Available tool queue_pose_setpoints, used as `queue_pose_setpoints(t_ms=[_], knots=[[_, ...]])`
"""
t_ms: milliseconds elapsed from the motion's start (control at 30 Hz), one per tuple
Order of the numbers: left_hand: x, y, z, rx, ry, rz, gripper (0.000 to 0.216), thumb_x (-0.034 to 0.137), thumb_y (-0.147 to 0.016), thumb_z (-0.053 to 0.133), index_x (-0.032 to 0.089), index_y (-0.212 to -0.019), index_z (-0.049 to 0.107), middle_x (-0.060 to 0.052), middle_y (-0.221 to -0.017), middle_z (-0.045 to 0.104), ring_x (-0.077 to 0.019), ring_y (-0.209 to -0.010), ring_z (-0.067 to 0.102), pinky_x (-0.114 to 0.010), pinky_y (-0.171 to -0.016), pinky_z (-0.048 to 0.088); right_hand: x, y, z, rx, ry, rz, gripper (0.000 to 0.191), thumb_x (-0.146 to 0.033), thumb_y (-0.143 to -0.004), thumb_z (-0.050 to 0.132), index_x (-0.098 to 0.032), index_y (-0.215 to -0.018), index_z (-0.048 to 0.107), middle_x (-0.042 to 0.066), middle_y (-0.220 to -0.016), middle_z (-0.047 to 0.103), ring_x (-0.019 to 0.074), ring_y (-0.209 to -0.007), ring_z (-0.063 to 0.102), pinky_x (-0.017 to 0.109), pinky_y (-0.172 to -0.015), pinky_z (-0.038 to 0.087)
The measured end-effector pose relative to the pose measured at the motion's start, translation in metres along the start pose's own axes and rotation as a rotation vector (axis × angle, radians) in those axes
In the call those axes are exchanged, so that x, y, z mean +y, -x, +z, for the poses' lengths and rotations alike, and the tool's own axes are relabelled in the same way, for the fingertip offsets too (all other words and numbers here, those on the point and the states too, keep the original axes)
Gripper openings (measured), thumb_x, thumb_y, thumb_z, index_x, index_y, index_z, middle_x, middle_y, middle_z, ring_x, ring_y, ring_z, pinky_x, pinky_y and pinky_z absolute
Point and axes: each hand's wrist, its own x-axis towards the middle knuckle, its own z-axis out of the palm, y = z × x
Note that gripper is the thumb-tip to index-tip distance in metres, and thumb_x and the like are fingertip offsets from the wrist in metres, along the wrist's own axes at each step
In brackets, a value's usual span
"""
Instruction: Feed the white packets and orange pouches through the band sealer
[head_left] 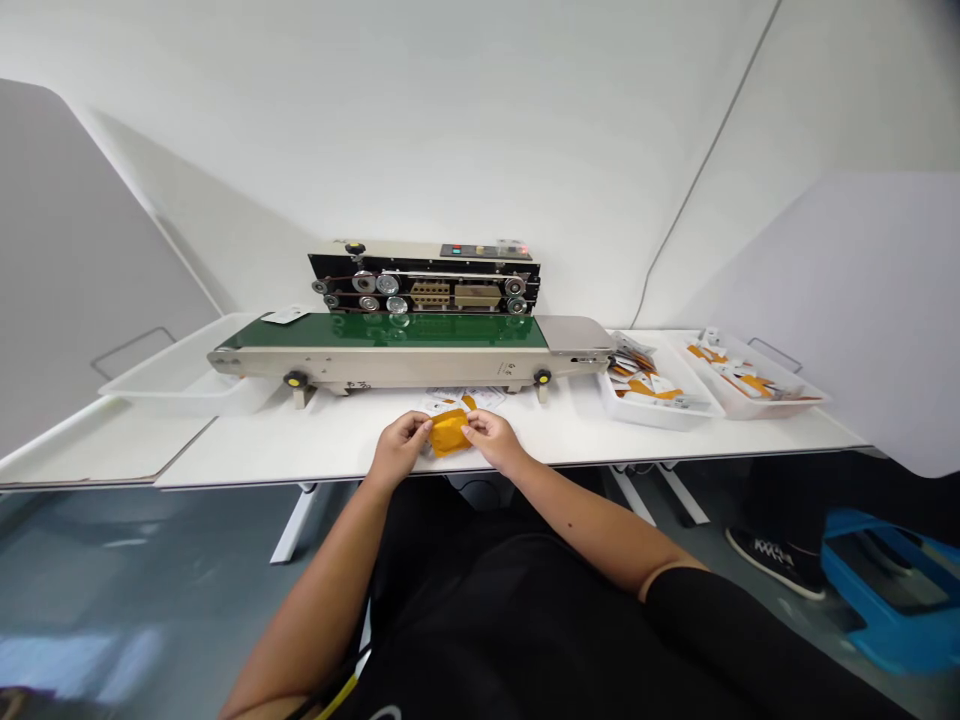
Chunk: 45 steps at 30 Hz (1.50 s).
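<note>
Between my two hands is a small orange packet point(450, 433), held just above the front edge of the white table point(300, 440). My left hand point(400, 443) pinches its left side between thumb and fingers. My right hand point(495, 440) is closed on its upper right side. Behind the packet, several flat white and orange packets point(484, 398) lie on the table, partly hidden by it. Beyond them stands a band sealing machine point(424, 280) with a green conveyor belt point(450, 332); one white packet point(286, 315) rests on the belt's left end.
At the right, two white bins point(660, 415) hold many white and orange packets. A long white bin point(187, 395) stands at the left, partly under the conveyor. Grey panels flank the table. Below right are a person's shoe point(776, 560) and a blue stool point(892, 600).
</note>
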Motion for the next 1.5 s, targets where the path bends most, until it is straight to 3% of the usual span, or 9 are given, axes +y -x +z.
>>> queue_pose_setpoints(t_ms=[167,367,467,667,800,1067,1233,1400,1500], knots=[[0.004,0.001,-0.001,0.043,0.066,-0.039,0.035,0.056,-0.091,0.062,0.021,-0.09,0.064,0.002,-0.068,0.062,-0.0152,-0.061,0.058,-0.026,-0.059,0.047,-0.002,-0.003,-0.004,-0.121,0.011,0.068,0.024,-0.039,-0.083,0.068,-0.019,-0.098,0.067,-0.002,-0.074,0.07,0.0092,-0.05,0.058,0.023,-0.053,0.051],[0.012,0.004,-0.006,-0.078,0.067,0.013,0.037,0.054,-0.096,0.057,0.02,-0.082,0.061,0.0,-0.071,0.065,-0.015,-0.064,0.057,-0.026,-0.064,0.046,-0.043,-0.02,-0.035,-0.104,0.058,-0.01,0.031,-0.043,-0.083,0.071,-0.018,-0.101,0.067,-0.003,-0.064,0.065,0.0101,-0.049,0.057,0.02,-0.047,0.047],[0.013,0.004,-0.007,-0.078,0.05,0.05,0.034,0.049,-0.098,0.056,0.02,-0.082,0.061,0.0,-0.073,0.065,-0.015,-0.066,0.056,-0.026,-0.065,0.044,-0.08,-0.046,-0.069,0.058,0.118,-0.108,0.035,-0.046,-0.081,0.073,-0.018,-0.101,0.068,-0.003,-0.064,0.064,0.0095,-0.047,0.055,0.02,-0.045,0.046],[0.015,0.004,-0.007,-0.08,0.006,0.067,0.031,0.045,-0.097,0.058,0.019,-0.081,0.063,0.0,-0.073,0.064,-0.0156,-0.068,0.057,-0.027,-0.067,0.044,-0.139,-0.122,-0.156,0.718,0.103,-0.159,0.02,-0.027,-0.085,0.065,-0.016,-0.1,0.068,-0.006,-0.055,0.055,0.0075,-0.044,0.047,0.018,-0.043,0.036],[0.018,0.004,-0.007,-0.08,-0.01,0.061,0.032,0.046,-0.096,0.058,0.02,-0.08,0.063,0.0,-0.073,0.064,-0.0159,-0.068,0.058,-0.027,-0.067,0.044,-0.144,-0.159,-0.18,0.744,-0.001,0.088,0.01,-0.008,-0.075,0.062,-0.014,-0.082,0.062,-0.004,-0.052,0.055,0.006,-0.041,0.043,0.017,-0.041,0.031],[0.022,0.006,-0.007,-0.072,-0.029,0.04,0.031,0.047,-0.096,0.058,0.02,-0.08,0.063,0.0,-0.072,0.064,-0.0157,-0.067,0.058,-0.026,-0.066,0.044,-0.128,-0.188,-0.146,0.586,-0.061,0.265,0.022,-0.001,-0.076,0.063,-0.017,-0.069,0.05,-0.001,-0.051,0.054,0.0073,-0.043,0.046,0.017,-0.042,0.037],[0.021,0.006,-0.007,-0.078,-0.037,0.049,0.032,0.047,-0.095,0.057,0.02,-0.079,0.062,0.0,-0.072,0.064,-0.016,-0.067,0.058,-0.027,-0.066,0.044,-0.133,-0.184,-0.132,0.56,0.019,0.21,0.004,-0.012,-0.086,0.063,-0.015,-0.086,0.06,0.005,-0.073,0.065,0.0114,-0.059,0.056,0.022,-0.054,0.047],[0.024,0.006,-0.008,-0.064,-0.046,0.067,0.031,0.046,-0.095,0.058,0.02,-0.079,0.064,0.0,-0.073,0.065,-0.0165,-0.07,0.059,-0.027,-0.07,0.044,-0.116,-0.119,-0.092,0.642,0.562,-0.46,0.034,-0.024,-0.093,0.055,-0.02,-0.126,0.064,0.013,-0.124,0.06,0.0221,-0.109,0.06,0.036,-0.093,0.051],[0.025,0.006,-0.008,-0.076,-0.053,0.071,0.032,0.046,-0.096,0.058,0.02,-0.079,0.064,0.0,-0.073,0.065,-0.0165,-0.07,0.059,-0.027,-0.07,0.044,-0.077,-0.066,-0.051,0.183,0.791,-0.723,0.035,-0.023,-0.096,0.052,-0.023,-0.128,0.066,0.011,-0.121,0.064,0.0234,-0.115,0.059,0.037,-0.1,0.049]])
